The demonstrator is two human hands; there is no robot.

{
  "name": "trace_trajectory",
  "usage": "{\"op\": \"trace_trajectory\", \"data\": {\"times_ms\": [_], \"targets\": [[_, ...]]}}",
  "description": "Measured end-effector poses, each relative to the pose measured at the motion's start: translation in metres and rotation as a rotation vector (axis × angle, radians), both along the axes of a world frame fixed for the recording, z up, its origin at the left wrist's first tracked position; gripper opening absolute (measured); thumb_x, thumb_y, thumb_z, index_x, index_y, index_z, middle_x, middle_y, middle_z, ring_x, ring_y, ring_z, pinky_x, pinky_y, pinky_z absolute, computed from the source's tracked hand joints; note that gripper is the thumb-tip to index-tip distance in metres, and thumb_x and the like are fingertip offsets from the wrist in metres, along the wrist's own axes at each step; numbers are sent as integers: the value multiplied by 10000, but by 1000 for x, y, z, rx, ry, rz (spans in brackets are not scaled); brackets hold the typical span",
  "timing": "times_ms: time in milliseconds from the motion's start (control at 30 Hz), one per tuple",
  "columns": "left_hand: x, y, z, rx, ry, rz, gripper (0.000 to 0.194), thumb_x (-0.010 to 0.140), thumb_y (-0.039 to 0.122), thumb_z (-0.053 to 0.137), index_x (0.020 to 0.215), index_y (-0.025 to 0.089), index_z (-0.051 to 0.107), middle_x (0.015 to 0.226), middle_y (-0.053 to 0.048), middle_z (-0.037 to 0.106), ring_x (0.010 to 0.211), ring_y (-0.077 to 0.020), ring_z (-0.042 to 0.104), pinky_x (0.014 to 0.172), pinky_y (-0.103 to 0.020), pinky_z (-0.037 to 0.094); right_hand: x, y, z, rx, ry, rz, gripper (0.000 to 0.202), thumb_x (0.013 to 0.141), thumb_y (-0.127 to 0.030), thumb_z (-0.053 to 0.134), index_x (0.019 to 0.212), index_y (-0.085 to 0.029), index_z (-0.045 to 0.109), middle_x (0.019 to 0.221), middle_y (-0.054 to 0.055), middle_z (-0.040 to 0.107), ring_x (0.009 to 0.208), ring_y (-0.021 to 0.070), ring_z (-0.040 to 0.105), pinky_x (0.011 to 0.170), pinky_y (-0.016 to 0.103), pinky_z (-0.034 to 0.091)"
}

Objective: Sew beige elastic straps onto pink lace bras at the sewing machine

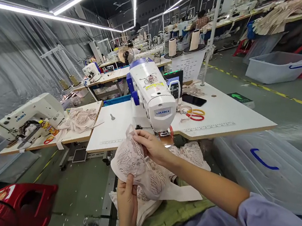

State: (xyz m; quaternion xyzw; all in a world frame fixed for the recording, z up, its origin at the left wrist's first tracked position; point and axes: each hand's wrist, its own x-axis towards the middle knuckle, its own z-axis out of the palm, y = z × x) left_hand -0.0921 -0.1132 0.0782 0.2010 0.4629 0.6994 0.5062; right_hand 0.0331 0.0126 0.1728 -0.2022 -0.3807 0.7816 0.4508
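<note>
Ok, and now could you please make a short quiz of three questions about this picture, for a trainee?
1. What do the left hand and the right hand both hold?
a) a phone
b) a thread cone
c) a lace garment

2. True or false: scissors with yellow and red handles lie on the white table.

3. Fill in: the name on the front of the sewing machine straight ahead reads ____.

Key: 1 c; 2 true; 3 JUKI.

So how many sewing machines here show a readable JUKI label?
2: the central machine, just beyond the lace fabric, and the left machine. Labels farther back may be hidden or too small to read.
</note>
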Motion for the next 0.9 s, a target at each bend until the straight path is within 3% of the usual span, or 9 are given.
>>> {"op": "trace_trajectory", "data": {"times_ms": [167, 333, 467, 567, 667, 733, 800, 900], "targets": [[-4, -7, 7, -14, 115, 55, 667, 778, 470, 827, 1384, 298, 607, 1376, -106, 668, 1215, -250, 667, 909, -272, 568, 1, 11, 4, 72, -33, -40, 342, 747, -472, 817, 909, -201, 686, 753, -56, 600, 613, 57, 490, 537, 180, 365], [-9, -7, 21, 32, 211, 97, 633, 820, 477, 784, 1387, 276, 590, 1410, -118, 638, 1274, -267, 628, 1009, -328, 541, 6, 15, 15, 62, -13, -67, 364, 699, -458, 853, 886, -190, 691, 803, -41, 613, 695, 66, 537, 600, 172, 443], [-18, -5, 24, 16, 371, 63, 632, 888, 490, 701, 1424, 217, 507, 1422, -183, 587, 1294, -303, 605, 1057, -416, 522, 10, 16, 25, 46, 35, -82, 375, 671, -412, 871, 932, -196, 710, 846, -34, 645, 696, 66, 555, 575, 171, 450], [-20, -6, 20, 38, 745, 218, 746, 895, 473, 686, 1513, 234, 342, 1487, -222, 471, 1342, -348, 552, 1087, -537, 484, 7, 15, 31, -25, 115, -69, 351, 652, -361, 878, 899, -185, 700, 772, -45, 642, 626, 59, 542, 549, 174, 437], [-18, -3, 16, 213, 1415, 386, 954, 781, 414, 816, 1545, 276, 262, 1623, -230, 226, 1518, -437, 260, 1181, -694, 262, -2, 10, 39, -103, 233, -21, 310, 650, -288, 873, 856, -160, 680, 757, -34, 664, 648, 61, 590, 604, 165, 471], [-16, 5, 17, 366, 1732, 368, 1059, 734, 385, 857, 1565, 295, 208, 1664, -223, 110, 1557, -454, 86, 1190, -739, 137, -8, 4, 47, -127, 273, 38, 242, 703, -233, 827, 862, -146, 666, 760, -17, 676, 667, 71, 624, 624, 163, 487], [-12, 16, 21, 438, 1786, 278, 1082, 761, 400, 829, 1586, 285, 139, 1670, -233, 90, 1560, -444, 84, 1186, -733, 155, -11, -3, 58, -132, 303, 84, 168, 769, -178, 755, 891, -144, 644, 749, -9, 674, 643, 74, 632, 616, 166, 499], [-4, 34, 28, 353, 1630, 121, 1114, 751, 458, 805, 1591, 209, 117, 1641, -261, 180, 1535, -421, 214, 1172, -630, 309, -12, -10, 76, -143, 386, 90, 137, 819, -119, 687, 904, -166, 590, 755, -12, 671, 627, 76, 650, 642, 182, 541]]}}
